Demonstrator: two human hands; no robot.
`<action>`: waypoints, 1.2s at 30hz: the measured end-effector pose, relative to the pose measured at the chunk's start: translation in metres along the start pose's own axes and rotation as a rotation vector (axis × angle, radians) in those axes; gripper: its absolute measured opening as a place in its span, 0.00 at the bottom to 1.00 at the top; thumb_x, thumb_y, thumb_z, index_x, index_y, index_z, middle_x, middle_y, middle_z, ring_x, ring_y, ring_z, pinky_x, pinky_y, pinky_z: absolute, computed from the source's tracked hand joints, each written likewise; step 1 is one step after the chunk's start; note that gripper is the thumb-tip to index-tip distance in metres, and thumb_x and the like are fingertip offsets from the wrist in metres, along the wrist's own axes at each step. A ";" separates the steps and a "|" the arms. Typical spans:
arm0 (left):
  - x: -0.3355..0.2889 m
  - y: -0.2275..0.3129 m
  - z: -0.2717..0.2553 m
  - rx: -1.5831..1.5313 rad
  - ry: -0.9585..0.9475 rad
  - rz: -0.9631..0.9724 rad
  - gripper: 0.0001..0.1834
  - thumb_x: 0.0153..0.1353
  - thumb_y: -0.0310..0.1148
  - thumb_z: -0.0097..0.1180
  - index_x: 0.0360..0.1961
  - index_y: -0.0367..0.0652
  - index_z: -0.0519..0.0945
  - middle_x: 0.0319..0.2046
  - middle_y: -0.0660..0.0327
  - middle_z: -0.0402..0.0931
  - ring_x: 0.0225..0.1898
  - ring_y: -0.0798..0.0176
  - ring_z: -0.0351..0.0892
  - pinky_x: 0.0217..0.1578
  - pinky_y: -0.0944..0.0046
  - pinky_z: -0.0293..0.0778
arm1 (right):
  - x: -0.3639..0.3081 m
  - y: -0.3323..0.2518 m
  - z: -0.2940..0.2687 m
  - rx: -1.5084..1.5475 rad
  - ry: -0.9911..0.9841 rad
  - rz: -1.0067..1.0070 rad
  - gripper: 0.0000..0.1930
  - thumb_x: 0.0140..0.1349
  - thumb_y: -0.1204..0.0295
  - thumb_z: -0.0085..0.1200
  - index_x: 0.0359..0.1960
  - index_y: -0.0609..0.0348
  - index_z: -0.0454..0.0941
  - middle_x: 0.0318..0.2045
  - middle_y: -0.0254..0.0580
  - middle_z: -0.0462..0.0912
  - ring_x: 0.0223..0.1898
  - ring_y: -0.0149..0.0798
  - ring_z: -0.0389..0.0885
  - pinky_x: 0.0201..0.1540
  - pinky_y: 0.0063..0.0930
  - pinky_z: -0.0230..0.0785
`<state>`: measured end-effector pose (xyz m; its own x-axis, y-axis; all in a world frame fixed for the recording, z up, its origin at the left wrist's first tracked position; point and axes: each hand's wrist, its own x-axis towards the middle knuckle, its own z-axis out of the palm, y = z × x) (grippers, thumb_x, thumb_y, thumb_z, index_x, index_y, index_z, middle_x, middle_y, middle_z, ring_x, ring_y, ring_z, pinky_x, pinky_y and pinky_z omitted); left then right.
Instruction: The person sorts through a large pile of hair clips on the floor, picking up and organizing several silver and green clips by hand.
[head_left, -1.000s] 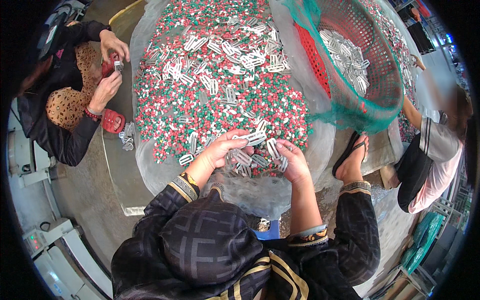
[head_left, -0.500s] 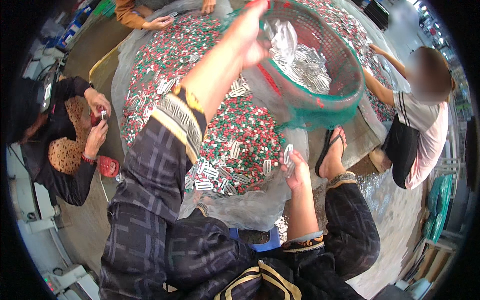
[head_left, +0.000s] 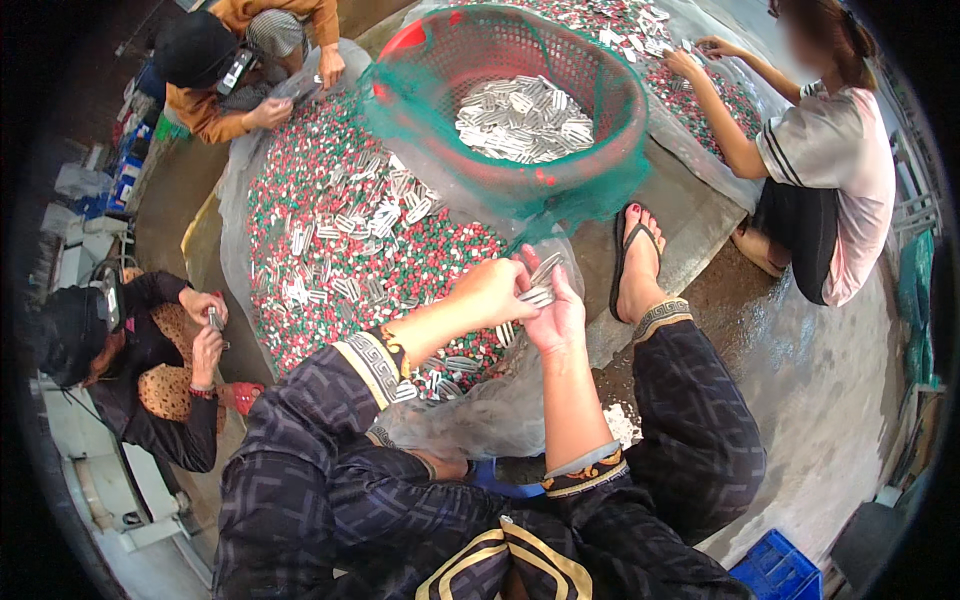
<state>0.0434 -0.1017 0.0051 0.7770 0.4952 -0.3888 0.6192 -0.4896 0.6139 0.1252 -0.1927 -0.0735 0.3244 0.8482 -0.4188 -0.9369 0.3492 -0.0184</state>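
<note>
Silver slotted metal pieces (head_left: 541,283), flat and buckle-like, are held between my two hands. My left hand (head_left: 497,290) reaches in from the left and pinches them with its fingers. Palm up, my right hand (head_left: 557,316) has its fingers curled around their other side; how many it holds is hidden. Beneath and beyond my hands spreads a heap of small red, green and white pellets (head_left: 330,210), with many more slotted pieces (head_left: 385,215) mixed in. A red basket (head_left: 410,38) draped in green netting (head_left: 600,190) stands past my hands, with a pile of slotted pieces (head_left: 525,118) inside.
Grey mesh sheeting (head_left: 470,420) lies under the pellet heap. My sandalled foot (head_left: 640,255) rests to the right. Co-workers crouch at far left (head_left: 250,70), at left (head_left: 150,370) and at right (head_left: 820,150), their hands near the pellets or holding pieces. A blue crate (head_left: 778,570) sits lower right.
My left hand has come back from above the basket to meet my right hand. The metal pieces falling by it now lie in the basket. The view has shifted.
</note>
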 end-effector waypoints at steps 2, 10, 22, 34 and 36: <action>0.015 -0.014 -0.012 -0.060 -0.140 0.104 0.19 0.36 0.36 0.71 0.29 0.41 0.78 0.22 0.63 0.78 0.27 0.66 0.79 0.27 0.63 0.73 | -0.006 0.000 0.017 -0.059 0.128 -0.057 0.21 0.69 0.62 0.34 0.60 0.57 0.55 0.58 0.49 0.66 0.60 0.50 0.63 0.62 0.50 0.55; 0.042 0.034 -0.042 -0.093 0.031 0.010 0.21 0.40 0.46 0.70 0.24 0.38 0.79 0.19 0.61 0.77 0.24 0.69 0.76 0.24 0.64 0.72 | -0.008 -0.018 0.005 -0.114 0.082 -0.153 0.18 0.69 0.64 0.32 0.57 0.55 0.57 0.59 0.48 0.66 0.60 0.48 0.64 0.61 0.51 0.56; 0.029 -0.036 0.058 -0.570 -0.466 -0.418 0.09 0.47 0.27 0.63 0.32 0.39 0.79 0.21 0.65 0.76 0.18 0.73 0.69 0.18 0.73 0.63 | -0.009 -0.021 -0.068 -0.698 0.746 -0.365 0.09 0.62 0.72 0.50 0.41 0.61 0.68 0.27 0.39 0.79 0.20 0.32 0.77 0.18 0.23 0.67; 0.045 -0.046 0.132 -0.433 -0.206 -0.376 0.10 0.60 0.32 0.51 0.35 0.34 0.74 0.15 0.62 0.73 0.13 0.70 0.70 0.14 0.68 0.64 | -0.016 -0.023 -0.126 -0.925 0.666 -0.082 0.04 0.60 0.81 0.47 0.35 0.71 0.70 0.24 0.48 0.80 0.20 0.38 0.80 0.19 0.28 0.75; 0.048 -0.051 0.141 -0.396 -0.184 -0.344 0.10 0.59 0.32 0.52 0.32 0.34 0.75 0.15 0.62 0.73 0.14 0.70 0.70 0.14 0.67 0.63 | -0.015 -0.022 -0.132 -0.920 0.666 -0.101 0.04 0.60 0.80 0.47 0.35 0.70 0.70 0.24 0.48 0.80 0.20 0.38 0.80 0.18 0.28 0.74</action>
<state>0.0651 -0.1541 -0.1418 0.5668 0.4279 -0.7040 0.7781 0.0027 0.6281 0.1234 -0.2659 -0.1871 0.5269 0.3567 -0.7714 -0.7399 -0.2540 -0.6229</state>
